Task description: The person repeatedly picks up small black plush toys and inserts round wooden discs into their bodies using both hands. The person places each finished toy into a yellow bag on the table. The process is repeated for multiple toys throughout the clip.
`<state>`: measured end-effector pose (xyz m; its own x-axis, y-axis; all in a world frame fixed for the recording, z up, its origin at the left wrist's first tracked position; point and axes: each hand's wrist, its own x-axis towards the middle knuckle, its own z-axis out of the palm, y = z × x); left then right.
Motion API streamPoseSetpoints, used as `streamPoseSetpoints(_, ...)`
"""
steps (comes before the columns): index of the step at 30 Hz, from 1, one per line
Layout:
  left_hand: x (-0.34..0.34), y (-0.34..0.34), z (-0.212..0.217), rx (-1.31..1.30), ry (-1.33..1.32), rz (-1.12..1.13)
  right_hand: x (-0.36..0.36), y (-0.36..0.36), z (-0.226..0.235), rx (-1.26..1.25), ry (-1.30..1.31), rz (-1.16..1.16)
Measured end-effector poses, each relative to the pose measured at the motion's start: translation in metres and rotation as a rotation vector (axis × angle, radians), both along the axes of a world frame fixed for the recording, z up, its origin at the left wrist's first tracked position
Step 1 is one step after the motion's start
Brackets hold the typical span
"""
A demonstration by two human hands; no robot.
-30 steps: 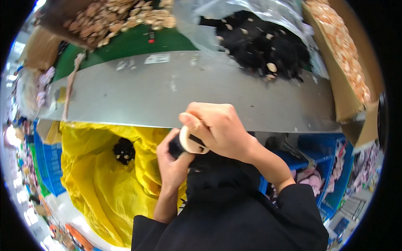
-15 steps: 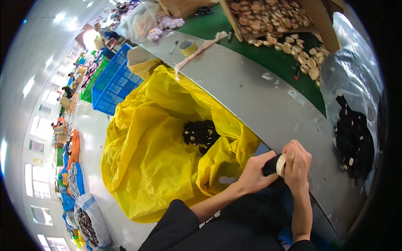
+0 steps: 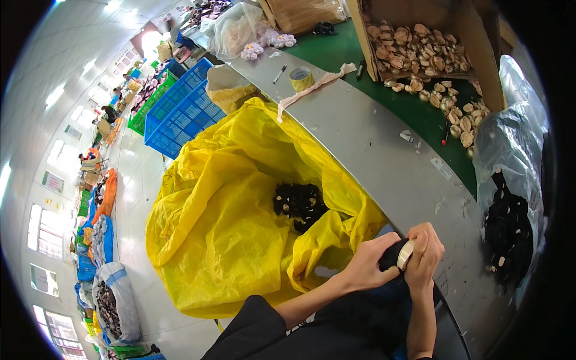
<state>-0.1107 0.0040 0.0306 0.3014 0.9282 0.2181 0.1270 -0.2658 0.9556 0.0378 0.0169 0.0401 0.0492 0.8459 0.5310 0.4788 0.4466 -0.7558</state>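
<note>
Left hand [image 3: 373, 262] curled closed round black part [image 3: 389, 258], right hand [image 3: 425, 255] closed over pale disc [image 3: 405, 255]; axis ran left to right between them, near front edge of bench [image 3: 414, 186].

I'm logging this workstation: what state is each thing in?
Left hand: grip closed around black piece
Right hand: closed on the piece's pale end
Yellow bag: wide open, black heap inside
Clear bag: crumpled
Cardboard box: open, pale pieces in it
Pale strip: draped over the metal table edge

Grey table [image 3: 387, 147]: tape roll [image 3: 301, 79], pen [image 3: 279, 74], pink strip [image 3: 313, 86].
</note>
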Motion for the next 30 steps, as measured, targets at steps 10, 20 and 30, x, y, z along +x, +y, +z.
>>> streamPoseSetpoints(10,0.011,-0.010,0.004,0.019,-0.002,0.079,0.002,-0.004,0.012,0.023,0.154,-0.006)
streamPoseSetpoints(20,0.019,-0.016,0.004,0.001,0.033,0.102,0.015,-0.009,0.012,0.020,0.257,0.052)
streamPoseSetpoints(30,0.028,-0.010,0.003,-0.015,0.092,0.112,0.022,-0.014,-0.020,-0.077,0.756,0.088)
